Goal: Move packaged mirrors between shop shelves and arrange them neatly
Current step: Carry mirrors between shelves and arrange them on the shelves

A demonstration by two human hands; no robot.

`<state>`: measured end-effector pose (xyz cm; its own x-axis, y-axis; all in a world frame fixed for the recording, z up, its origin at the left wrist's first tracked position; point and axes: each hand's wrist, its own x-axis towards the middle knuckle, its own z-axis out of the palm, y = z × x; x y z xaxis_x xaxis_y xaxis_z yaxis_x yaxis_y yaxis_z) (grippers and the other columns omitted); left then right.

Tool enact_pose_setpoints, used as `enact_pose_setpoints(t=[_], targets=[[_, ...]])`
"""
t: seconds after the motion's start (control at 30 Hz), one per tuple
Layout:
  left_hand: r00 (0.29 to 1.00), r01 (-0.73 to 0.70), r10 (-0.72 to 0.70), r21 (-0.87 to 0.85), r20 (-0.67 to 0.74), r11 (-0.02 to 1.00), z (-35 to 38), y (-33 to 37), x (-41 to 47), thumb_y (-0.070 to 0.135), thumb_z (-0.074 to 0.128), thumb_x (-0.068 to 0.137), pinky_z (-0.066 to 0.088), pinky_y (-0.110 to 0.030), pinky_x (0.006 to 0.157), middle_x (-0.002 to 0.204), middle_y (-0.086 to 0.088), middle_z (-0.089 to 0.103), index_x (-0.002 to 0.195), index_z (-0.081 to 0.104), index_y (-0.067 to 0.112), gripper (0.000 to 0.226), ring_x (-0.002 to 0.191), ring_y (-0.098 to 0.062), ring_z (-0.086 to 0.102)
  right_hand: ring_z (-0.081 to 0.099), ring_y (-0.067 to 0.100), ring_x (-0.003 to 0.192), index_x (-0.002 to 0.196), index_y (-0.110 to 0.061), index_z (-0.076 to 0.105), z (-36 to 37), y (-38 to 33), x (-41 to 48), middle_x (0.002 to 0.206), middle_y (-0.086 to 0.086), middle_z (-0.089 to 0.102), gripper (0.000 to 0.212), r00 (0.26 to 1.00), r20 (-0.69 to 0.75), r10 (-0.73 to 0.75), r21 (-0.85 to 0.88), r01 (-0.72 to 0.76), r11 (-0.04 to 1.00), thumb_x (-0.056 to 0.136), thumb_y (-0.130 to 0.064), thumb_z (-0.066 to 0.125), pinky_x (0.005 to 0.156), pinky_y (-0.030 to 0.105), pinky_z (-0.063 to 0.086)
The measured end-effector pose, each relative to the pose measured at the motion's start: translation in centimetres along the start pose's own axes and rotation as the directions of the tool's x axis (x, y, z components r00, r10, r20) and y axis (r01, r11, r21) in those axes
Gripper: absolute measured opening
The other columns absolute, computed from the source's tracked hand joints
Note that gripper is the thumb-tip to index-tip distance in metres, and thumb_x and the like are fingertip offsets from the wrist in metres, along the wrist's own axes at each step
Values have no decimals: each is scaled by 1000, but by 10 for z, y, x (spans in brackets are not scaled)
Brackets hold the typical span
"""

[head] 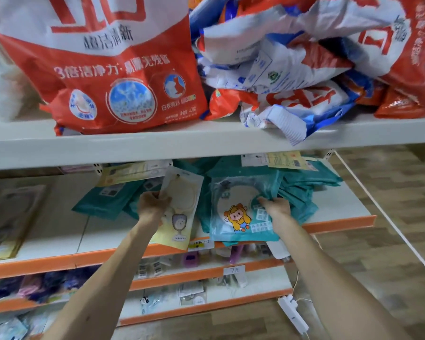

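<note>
Packaged mirrors lie beneath a shelf of slumped detergent bags.

Even, bright light — edges bowed (wide lens), motion blur throughout.

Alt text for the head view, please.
Left hand grips a cream packaged mirror while right hand holds a teal packaged mirror atop a pile on an orange-edged shelf; detergent bags fill the shelf above.
</note>
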<state>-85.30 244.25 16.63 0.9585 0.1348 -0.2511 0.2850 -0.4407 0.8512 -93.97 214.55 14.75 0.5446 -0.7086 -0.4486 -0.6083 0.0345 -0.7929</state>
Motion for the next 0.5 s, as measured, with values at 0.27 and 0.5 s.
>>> enact_pose_setpoints(t=[0.27,0.5], targets=[[993,116,-110,-320,39,940,-44,32,-40,17,69,85,34,-29,48,71,-13,56,77,61,13,12,54,-23,44,59,27,90,105,-4,66,-30,-46,-67,103,14,66,23,987,1,-160,112,159,981,88,-18,70,79,36,48],[998,27,-45,-395,-38,918,-111,4,-104,15,75,81,34,-24,40,69,-14,58,87,66,0,18,43,-19,42,49,21,81,75,-3,50,-50,-37,-134,75,9,53,29,964,63,-257,173,243,955,91,-19,68,64,34,42]])
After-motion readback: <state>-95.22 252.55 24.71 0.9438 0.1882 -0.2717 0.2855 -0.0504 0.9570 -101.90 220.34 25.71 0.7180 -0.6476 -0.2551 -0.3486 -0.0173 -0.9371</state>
